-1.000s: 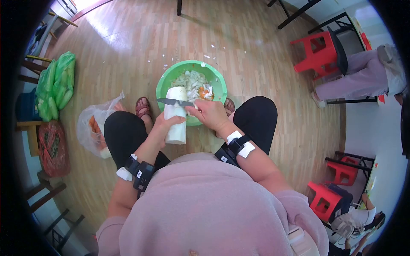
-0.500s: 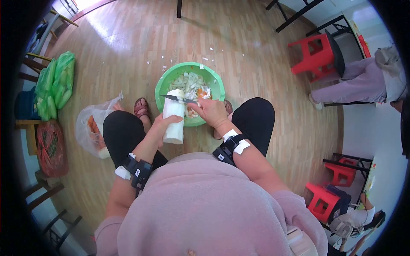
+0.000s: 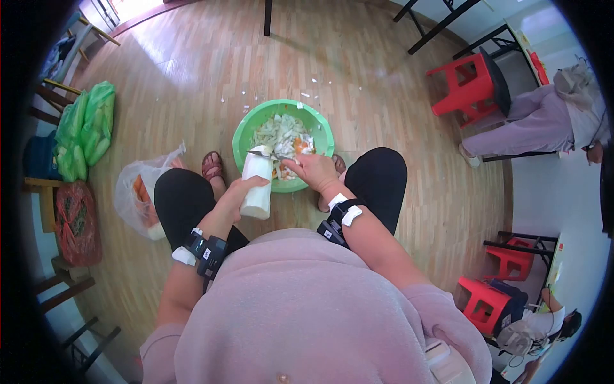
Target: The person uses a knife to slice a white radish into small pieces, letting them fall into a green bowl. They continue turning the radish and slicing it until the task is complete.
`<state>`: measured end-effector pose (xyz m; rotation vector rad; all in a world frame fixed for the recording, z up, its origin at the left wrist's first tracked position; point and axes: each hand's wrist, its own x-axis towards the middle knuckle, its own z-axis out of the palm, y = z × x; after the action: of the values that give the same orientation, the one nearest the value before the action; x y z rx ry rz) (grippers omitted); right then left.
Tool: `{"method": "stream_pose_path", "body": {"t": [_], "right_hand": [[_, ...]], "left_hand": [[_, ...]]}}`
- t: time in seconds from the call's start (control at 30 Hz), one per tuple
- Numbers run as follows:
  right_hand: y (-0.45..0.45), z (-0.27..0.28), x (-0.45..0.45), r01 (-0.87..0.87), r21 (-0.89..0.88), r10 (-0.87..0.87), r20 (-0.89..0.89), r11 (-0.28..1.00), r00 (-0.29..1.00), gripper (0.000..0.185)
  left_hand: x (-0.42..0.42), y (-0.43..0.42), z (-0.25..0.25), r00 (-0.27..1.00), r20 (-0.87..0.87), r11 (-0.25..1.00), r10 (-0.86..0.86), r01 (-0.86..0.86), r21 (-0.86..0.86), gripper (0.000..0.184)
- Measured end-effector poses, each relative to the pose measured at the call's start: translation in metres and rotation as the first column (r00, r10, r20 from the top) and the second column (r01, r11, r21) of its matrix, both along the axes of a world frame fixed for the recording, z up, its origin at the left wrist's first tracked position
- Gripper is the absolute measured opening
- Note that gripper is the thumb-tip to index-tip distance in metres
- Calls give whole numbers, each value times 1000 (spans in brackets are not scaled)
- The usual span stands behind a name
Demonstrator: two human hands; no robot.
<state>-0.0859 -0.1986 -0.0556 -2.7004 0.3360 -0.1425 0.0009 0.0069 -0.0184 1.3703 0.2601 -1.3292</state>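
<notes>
A thick white radish-like vegetable (image 3: 257,185) slants over the near left rim of a green basin (image 3: 240,137). My left hand (image 3: 238,195) is wrapped round its left side and lower half. In my right hand (image 3: 314,170) is a knife (image 3: 261,154), its blade pointing left across the top end of the vegetable. Pale peelings (image 3: 279,131) and some orange pieces (image 3: 300,146) lie in the basin on the floor between my feet.
A clear bag with orange vegetables (image 3: 139,192) lies left of my knee. Green bags (image 3: 86,131) and a red bag (image 3: 78,221) are farther left. Red stools (image 3: 465,89) and a person in pale trousers (image 3: 527,125) are at the right. White scraps dot the floor (image 3: 358,128).
The knife blade has shifted from the upper middle of the white vegetable to its top end. The vegetable now tilts more and sits slightly farther left, still in my left hand.
</notes>
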Motion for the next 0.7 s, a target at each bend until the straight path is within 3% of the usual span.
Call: {"method": "stream_pose_path", "body": {"t": [0.17, 0.43, 0.57, 0.63, 0.7], "right_hand": [[-2, -2, -3, 2, -14, -2, 4, 1000, 1000, 59], [-4, -8, -8, 4, -25, -8, -129, 1000, 992, 60], [-1, -2, -8, 1, 1, -1, -111, 1000, 994, 60], [2, 1, -10, 14, 13, -13, -17, 1000, 1000, 60], [8, 1, -8, -2, 6, 2, -6, 1000, 1000, 60]], "left_hand": [[-1, 2, -2, 1000, -22, 1000, 3, -3, -10, 52], [0, 6, -8, 999, -42, 998, -28, 30, 50, 53], [0, 8, -7, 999, -39, 1000, -7, 8, 8, 53], [-3, 8, 0, 999, -21, 999, 31, -31, -12, 53], [-6, 6, 1, 1000, -18, 1000, -23, 23, -7, 53]]}}
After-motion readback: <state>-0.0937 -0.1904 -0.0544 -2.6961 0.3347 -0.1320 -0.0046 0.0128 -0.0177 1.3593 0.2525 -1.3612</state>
